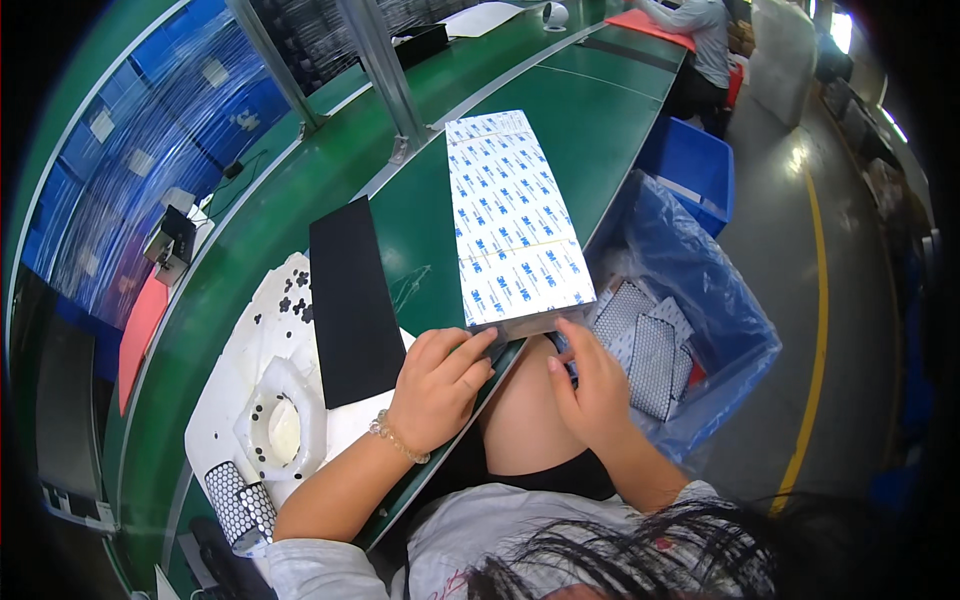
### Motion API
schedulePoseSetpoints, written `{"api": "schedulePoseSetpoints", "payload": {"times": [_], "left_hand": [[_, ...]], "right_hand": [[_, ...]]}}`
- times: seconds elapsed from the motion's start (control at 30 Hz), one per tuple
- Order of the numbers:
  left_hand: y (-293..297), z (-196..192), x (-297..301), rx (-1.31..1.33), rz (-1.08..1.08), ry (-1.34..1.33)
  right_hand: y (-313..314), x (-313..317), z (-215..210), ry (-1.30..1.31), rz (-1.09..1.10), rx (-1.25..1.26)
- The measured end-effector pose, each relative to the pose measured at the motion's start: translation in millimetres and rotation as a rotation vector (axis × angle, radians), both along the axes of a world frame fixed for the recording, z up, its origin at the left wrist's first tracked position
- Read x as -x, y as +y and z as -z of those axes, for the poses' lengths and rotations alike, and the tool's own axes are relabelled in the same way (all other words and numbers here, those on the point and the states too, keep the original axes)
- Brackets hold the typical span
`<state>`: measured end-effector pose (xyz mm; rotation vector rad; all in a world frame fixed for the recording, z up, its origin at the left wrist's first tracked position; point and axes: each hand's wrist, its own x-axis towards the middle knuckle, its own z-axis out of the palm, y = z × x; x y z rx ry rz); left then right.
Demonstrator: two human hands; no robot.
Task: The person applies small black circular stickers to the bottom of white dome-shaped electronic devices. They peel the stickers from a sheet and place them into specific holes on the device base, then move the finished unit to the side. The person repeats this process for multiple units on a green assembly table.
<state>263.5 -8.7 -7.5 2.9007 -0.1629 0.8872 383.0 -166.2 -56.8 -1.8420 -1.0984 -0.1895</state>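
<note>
A long stack of sheets (515, 215) with white, blue-printed backing lies on the green table, thin bands around it. Its near end reaches the table edge. My left hand (440, 385), fingers bent and close together, has its fingertips at the near left corner of the stack; its thumb is hidden. At the near right corner my right hand (595, 390) touches the end with the index finger, thumb held apart below. A black rectangular sheet (355, 300) lies left of the stack, partly over a white board (225, 400).
On the board are small black pieces (297, 295), a white ring-shaped block (282, 420) and a roll with white dots (238, 500). Right of the table, a bin lined with blue plastic (690, 290) holds patterned sheets. Metal posts (380, 70) rise behind. A person (700, 40) sits farther back.
</note>
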Motion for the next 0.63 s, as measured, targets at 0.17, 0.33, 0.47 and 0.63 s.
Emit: {"api": "schedulePoseSetpoints", "payload": {"times": [0.17, 0.33, 0.47, 0.63], "left_hand": [[2, -1, 0, 0.009, 0.025, 0.039], [7, -2, 1, 0.026, 0.066, 0.067], [12, -2, 2, 0.063, 0.094, 0.118], [19, 3, 5, 0.012, 0.112, 0.165]], "right_hand": [[7, 2, 9, -0.036, 0.043, 0.067], [3, 6, 22, 0.021, 0.015, 0.003], [3, 8, 15, -0.036, 0.031, -0.099], [10, -6, 32, -0.299, 0.216, -0.056]]}}
